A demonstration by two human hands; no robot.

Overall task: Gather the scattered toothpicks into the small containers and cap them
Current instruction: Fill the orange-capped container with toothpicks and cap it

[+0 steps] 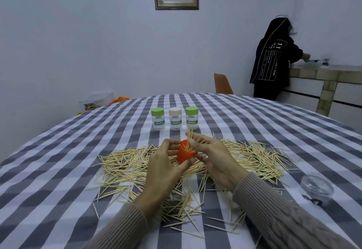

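Observation:
Several loose toothpicks (125,162) lie spread over the grey-and-white checked tablecloth (49,170). My left hand (166,162) grips a small orange container (185,153) above the pile, its mouth tilted up and to the right. My right hand (211,154) pinches a small bunch of toothpicks (191,138) whose lower ends sit in the container's mouth. Behind stand three capped clear jars labelled toothpick: a green-capped jar (157,118), a beige-capped jar (175,118) and another green-capped jar (192,117).
A clear round lid (317,187) lies at the right near the table edge, with a small dark object (314,201) beside it. An orange chair back (222,83) stands beyond the table. A person in a dark hoodie (274,60) stands at a counter at the far right.

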